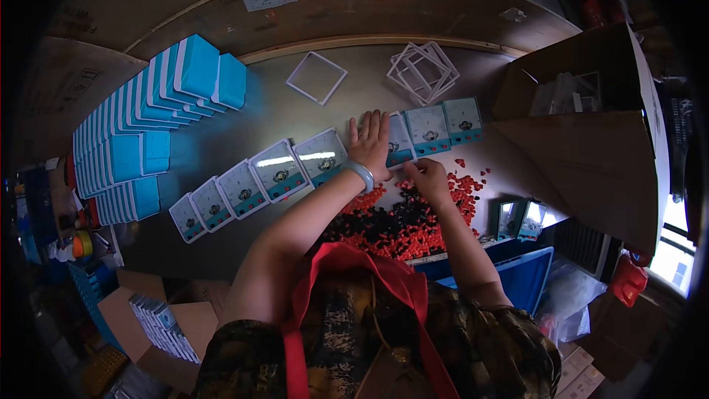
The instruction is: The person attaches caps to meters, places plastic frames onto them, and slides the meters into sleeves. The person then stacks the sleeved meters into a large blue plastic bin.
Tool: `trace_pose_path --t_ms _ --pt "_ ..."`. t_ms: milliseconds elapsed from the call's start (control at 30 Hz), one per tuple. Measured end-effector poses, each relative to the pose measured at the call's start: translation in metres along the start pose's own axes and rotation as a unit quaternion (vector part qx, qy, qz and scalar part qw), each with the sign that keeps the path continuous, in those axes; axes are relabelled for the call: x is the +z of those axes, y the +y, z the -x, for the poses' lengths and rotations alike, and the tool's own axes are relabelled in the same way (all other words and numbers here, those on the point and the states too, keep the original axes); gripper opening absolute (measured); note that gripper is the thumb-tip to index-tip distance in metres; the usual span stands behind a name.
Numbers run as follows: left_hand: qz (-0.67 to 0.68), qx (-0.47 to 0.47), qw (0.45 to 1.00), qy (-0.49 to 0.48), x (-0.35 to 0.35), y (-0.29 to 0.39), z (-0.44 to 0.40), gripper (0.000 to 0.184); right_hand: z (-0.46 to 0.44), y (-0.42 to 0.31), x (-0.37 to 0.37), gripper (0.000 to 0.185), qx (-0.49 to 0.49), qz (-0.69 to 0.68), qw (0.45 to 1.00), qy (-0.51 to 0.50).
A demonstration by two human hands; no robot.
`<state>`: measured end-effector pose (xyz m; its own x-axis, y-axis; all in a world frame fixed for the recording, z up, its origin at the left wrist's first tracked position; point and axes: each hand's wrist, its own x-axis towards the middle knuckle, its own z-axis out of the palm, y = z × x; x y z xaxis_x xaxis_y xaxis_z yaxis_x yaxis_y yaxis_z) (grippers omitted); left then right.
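A slanting row of square dial meters with teal lower bands lies on the table, among them a meter [279, 166] left of my hands. My left hand [368, 146] lies flat with its fingers stretched out on a meter [399, 140] in this row and partly covers it. Just below that meter's lower edge, my right hand [430, 179] has its fingers pinched together; what they hold is too small or hidden to make out. Small red pieces [464, 196] and black pieces [384, 223] are heaped beneath my hands.
Blue-and-white cases [125, 148] stand stacked at the left. Loose white square frames [316, 77] lie at the back. A cardboard box [591, 155] holding frames stands at the right, near two small dark-edged units [520, 219]. Another open box [159, 325] sits at lower left.
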<state>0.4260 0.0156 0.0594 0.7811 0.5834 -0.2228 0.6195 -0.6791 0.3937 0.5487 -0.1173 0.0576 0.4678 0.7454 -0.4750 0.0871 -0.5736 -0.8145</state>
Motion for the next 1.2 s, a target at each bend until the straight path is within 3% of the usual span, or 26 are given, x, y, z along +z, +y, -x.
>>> trace_pose_path --t_ms 100,200,267,333,400,500,600,667,733,767,833,867,900,933,1000,1033,1100,1167,1200 --pt "-0.062 0.03 0.998 -0.015 0.009 0.01 -0.01 0.125 -0.001 -0.018 -0.016 0.029 -0.109 0.27 0.942 0.166" --pt "-0.065 0.054 0.996 0.018 0.018 0.007 -0.018 0.121 -0.017 -0.021 -0.017 0.03 -0.146 0.295 0.928 0.174" --pt "0.009 0.074 0.997 0.025 0.018 0.0 -0.021 0.115 -0.037 -0.013 -0.033 0.033 -0.153 0.267 0.931 0.197" --pt "-0.036 0.062 0.997 0.024 0.008 -0.009 -0.015 0.111 -0.058 -0.004 -0.06 0.037 -0.162 0.243 0.931 0.217" --pt "-0.053 0.017 0.998 0.015 -0.01 -0.019 -0.002 0.096 -0.069 0.004 -0.084 0.045 -0.246 0.369 0.837 0.32" --pt "-0.057 -0.008 0.997 0.046 -0.012 -0.038 0.013 0.078 -0.073 0.02 -0.075 0.054 -0.223 0.387 0.843 0.299" --pt "-0.061 -0.016 0.996 0.056 -0.011 -0.058 0.027 0.072 -0.058 0.003 -0.043 0.058 -0.209 0.391 0.857 0.264" --pt "-0.036 -0.019 0.997 0.069 -0.013 -0.069 0.038 0.064 -0.055 -0.016 -0.024 0.05 -0.232 0.406 0.84 0.276" --pt "-0.023 -0.019 0.999 0.044 -0.019 -0.078 0.047 0.061 -0.067 -0.031 -0.012 0.036 -0.227 0.368 0.877 0.209" --pt "-0.03 -0.021 0.998 0.05 -0.012 -0.084 0.049 0.064 -0.08 -0.042 -0.003 0.021 -0.297 0.35 0.853 0.249" --pt "-0.029 -0.022 0.998 0.051 -0.008 -0.085 0.048 0.063 -0.114 -0.069 0.02 0.017 -0.274 0.31 0.884 0.22" --pt "-0.027 -0.016 0.998 0.052 -0.008 -0.084 0.047 0.063 -0.132 -0.08 0.034 0.016 -0.274 0.373 0.861 0.209" --pt "-0.033 -0.033 0.998 0.029 -0.009 -0.081 0.046 0.076 -0.146 -0.087 0.042 0.016 -0.274 0.435 0.834 0.199" --pt "-0.034 -0.034 0.998 0.031 -0.012 -0.081 0.045 0.076 -0.161 -0.084 0.045 0.016 -0.276 0.434 0.834 0.2" --pt "0.048 -0.04 0.997 0.041 -0.017 -0.081 0.046 0.103 -0.179 -0.076 0.051 0.022 -0.214 0.528 0.808 0.148" --pt "0.049 -0.041 0.997 0.041 -0.021 -0.079 0.046 0.103 -0.165 -0.091 0.045 0.022 -0.214 0.529 0.808 0.147" --pt "0.075 -0.051 0.984 0.15 -0.029 -0.068 0.043 0.125 -0.12 -0.113 0.022 0.025 -0.286 0.315 0.884 0.193" --pt "0.073 -0.016 0.984 0.165 -0.04 -0.042 0.033 0.133 -0.079 -0.11 0.002 0.027 -0.241 0.056 0.96 0.132" --pt "0.088 0.009 0.982 0.168 -0.042 -0.029 0.027 0.134 -0.07 -0.093 0.0 0.028 -0.19 -0.01 0.977 0.093"
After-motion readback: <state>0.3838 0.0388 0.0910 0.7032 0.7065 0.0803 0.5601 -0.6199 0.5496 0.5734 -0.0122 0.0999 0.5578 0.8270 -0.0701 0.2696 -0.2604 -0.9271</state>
